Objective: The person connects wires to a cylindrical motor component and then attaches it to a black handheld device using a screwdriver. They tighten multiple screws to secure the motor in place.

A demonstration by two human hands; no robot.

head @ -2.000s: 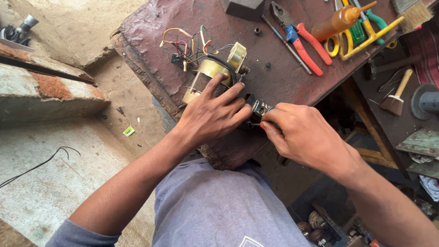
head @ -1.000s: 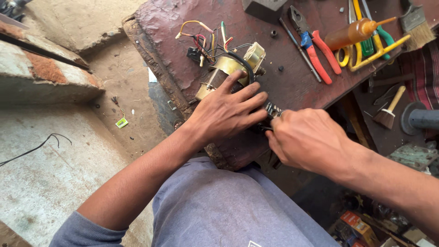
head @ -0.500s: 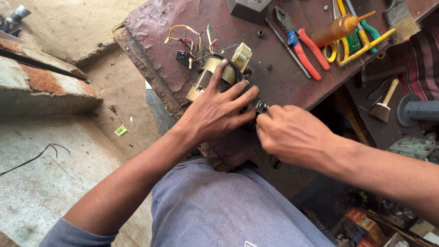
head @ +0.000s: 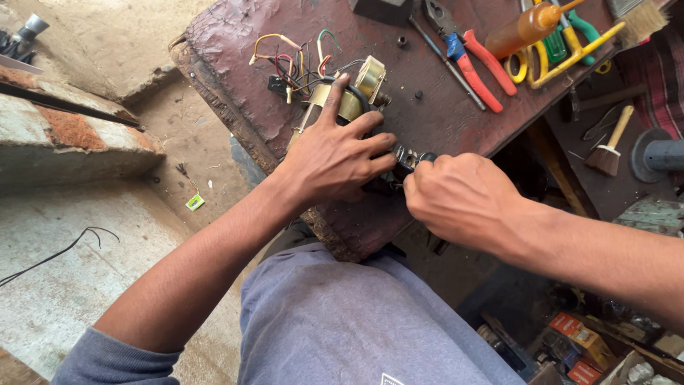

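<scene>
A brass-coloured wound coil assembly (head: pixel 340 100) with several coloured wires (head: pixel 292 60) lies on a worn reddish-brown workbench (head: pixel 242 50). My left hand (head: pixel 335 153) presses down on it, fingers spread over its body. My right hand (head: pixel 456 196) is closed around a small metal tool (head: pixel 407 158) whose shiny tip meets the assembly just below my left fingers. The part of the assembly under my hands is hidden.
Red-and-blue pliers (head: pixel 467 53), an amber oil bottle (head: pixel 531 27), yellow scissors (head: pixel 552 60) and a green-handled tool (head: pixel 581 28) lie at the bench's far right. Two brushes (head: pixel 611 146) sit beyond the edge. Concrete steps (head: pixel 64 142) are at left, boxes (head: pixel 581 342) below right.
The view has shifted a little while both hands stayed on the assembly. My right hand has turned slightly at the tool; the coil has not moved on the bench.
</scene>
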